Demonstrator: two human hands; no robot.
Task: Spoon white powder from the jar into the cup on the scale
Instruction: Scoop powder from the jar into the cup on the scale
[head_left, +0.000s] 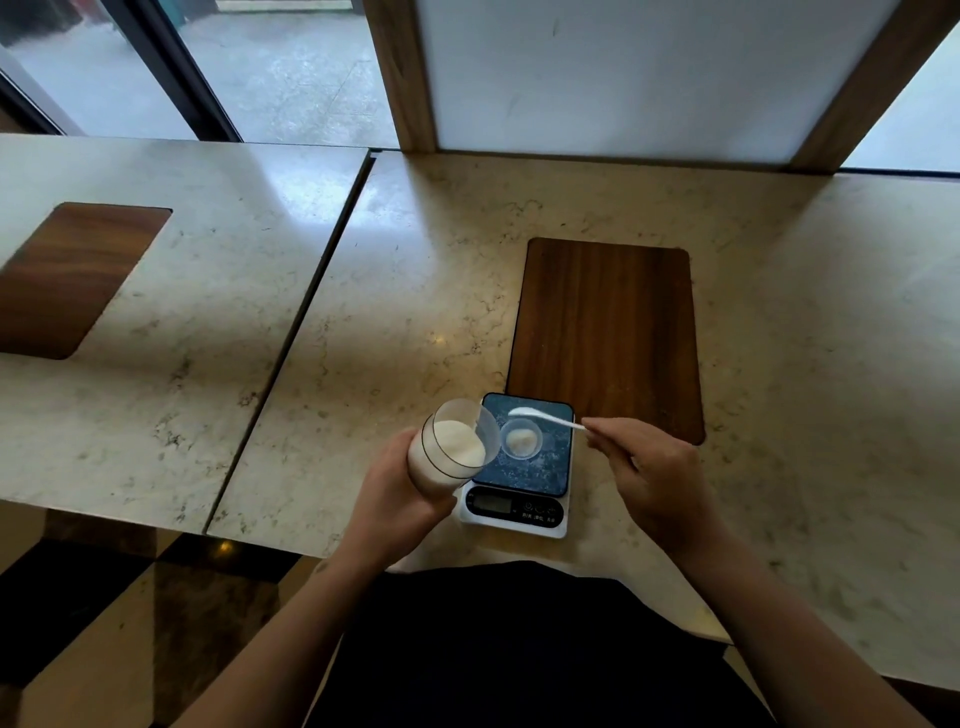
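- Pinched at the far end of its handle by the right hand (655, 480), a white spoon (545, 417) reaches leftward, its bowl hanging over the back of the scale's platform, just beyond the cup.
- Wrapped around the lower body of the jar (451, 451), the left hand (396, 496) holds it lifted and tipped, mouth turned toward the scale, white powder (460, 442) banked high inside.
- At centre, the small clear cup (522, 440) sits on the dark platform of the scale (540, 470), a low mound of powder already in its bottom; the jar's rim hangs just beside it.
- Whether the spoon's bowl is loaded cannot be told from this angle.
- Judgement: the step in hand looks like the trip between jar and cup. It is best done by keeping the bowl level, bringing it low over the cup's mouth before tipping, and rolling the handle gently so the powder slides rather than drops.
- Scattered white flecks on the platform suggest spills count toward the reading, so small loads are safer.
- Keeping the tilted jar from touching the platform would protect the weight; the display (491, 503) is too dim to read.
- Around them, a marble counter (395, 291) and a wooden inlay (608, 332) behind the scale.
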